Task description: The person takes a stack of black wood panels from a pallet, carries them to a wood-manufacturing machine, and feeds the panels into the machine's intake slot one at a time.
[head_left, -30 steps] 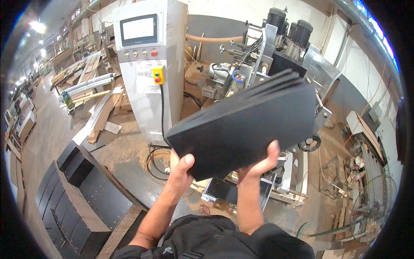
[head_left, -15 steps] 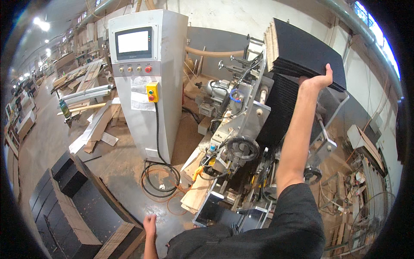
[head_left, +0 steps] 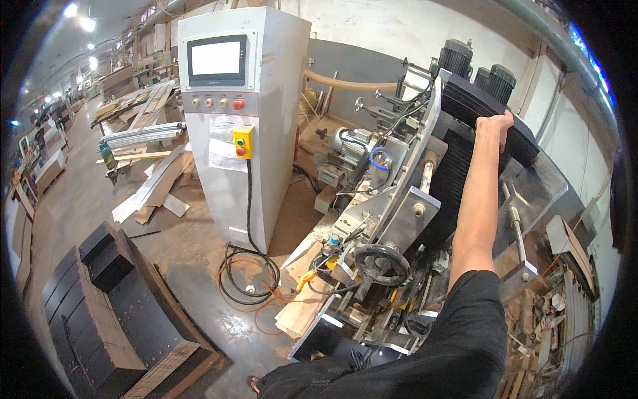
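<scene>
My right hand (head_left: 495, 126) reaches far out over the machine, its fingers closed at the near edge of a bundle of black boards (head_left: 460, 94). The thumb side faces up, and the fingertips are partly hidden. Those boards lie between upright metal guides, on top of a tall stack of similar black boards (head_left: 455, 176). Left of the stack runs a metal side plate (head_left: 425, 133) of the machine. My left hand is out of the picture.
A grey control cabinet (head_left: 229, 193) with a screen stands left of the machine. Its black cable (head_left: 249, 292) coils on the floor. A handwheel (head_left: 381, 265) juts from the machine's near side. At the lower left sits a stack of black panels (head_left: 146, 312); wood offcuts (head_left: 156, 189) lie behind.
The bundle of boards, which stood raised and tilted above the stack, has come down between the guides, uncovering two motors behind. My left hand has left the picture. The view has shifted slightly.
</scene>
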A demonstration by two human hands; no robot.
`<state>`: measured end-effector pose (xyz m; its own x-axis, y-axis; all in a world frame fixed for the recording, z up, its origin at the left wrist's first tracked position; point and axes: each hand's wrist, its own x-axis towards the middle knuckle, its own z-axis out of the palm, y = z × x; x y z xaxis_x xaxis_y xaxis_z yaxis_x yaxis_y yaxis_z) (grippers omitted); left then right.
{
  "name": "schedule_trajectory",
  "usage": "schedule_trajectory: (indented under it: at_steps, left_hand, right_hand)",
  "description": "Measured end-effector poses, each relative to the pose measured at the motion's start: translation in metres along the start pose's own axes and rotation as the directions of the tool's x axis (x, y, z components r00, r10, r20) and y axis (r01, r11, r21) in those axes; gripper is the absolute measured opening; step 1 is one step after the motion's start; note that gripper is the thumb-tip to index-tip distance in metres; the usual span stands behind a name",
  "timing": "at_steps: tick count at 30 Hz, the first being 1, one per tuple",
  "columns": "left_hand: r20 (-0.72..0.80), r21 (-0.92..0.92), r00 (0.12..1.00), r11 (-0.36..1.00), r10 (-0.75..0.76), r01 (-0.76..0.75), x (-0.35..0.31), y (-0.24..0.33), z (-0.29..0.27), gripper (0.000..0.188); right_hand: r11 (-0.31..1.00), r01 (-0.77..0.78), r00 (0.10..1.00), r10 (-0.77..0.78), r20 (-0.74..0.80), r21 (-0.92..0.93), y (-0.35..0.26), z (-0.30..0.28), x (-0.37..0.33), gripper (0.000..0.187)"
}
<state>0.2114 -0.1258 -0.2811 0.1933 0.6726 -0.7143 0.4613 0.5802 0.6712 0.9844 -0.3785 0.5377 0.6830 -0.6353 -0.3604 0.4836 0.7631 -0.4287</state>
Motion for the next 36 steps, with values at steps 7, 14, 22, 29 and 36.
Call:
schedule_trajectory:
  at_steps: [7, 14, 22, 29, 36]
  left_hand:
    - [0.003, -0.179, 0.998, 0.982, 0.055, -0.054, 0.015, -0.007, 0.009, 0.028]
    - [0.051, -0.366, 0.994, 0.928, 0.101, -0.076, 0.041, 0.007, 0.021, 0.019]
    - [-0.03, -0.292, 0.999, 0.956, -0.021, 0.012, 0.021, 0.0, -0.005, 0.015]
    - [0.087, -0.049, 0.99, 0.993, 0.108, -0.104, 0.007, -0.018, -0.003, 0.041]
    - [-0.035, -0.243, 0.991, 0.96, 0.132, -0.137, -0.016, -0.039, -0.008, 0.024]
  right_hand:
    - [0.969, -0.041, 0.997, 0.056, 0.056, -0.244, 0.017, 0.004, 0.026, 0.099]
    - [0.993, -0.009, 0.893, 0.061, 0.446, -0.118, -0.031, -0.039, 0.008, 0.071]
    - [-0.17, 0.973, -0.055, -0.825, 0.562, -0.154, 0.021, -0.022, 0.066, 0.069]
    - [-0.753, 0.583, -0.314, -0.555, 0.771, -0.304, 0.044, -0.028, 0.137, 0.067]
    - [-0.775, 0.597, -0.258, -0.429, 0.866, -0.207, 0.062, -0.036, 0.13, 0.064]
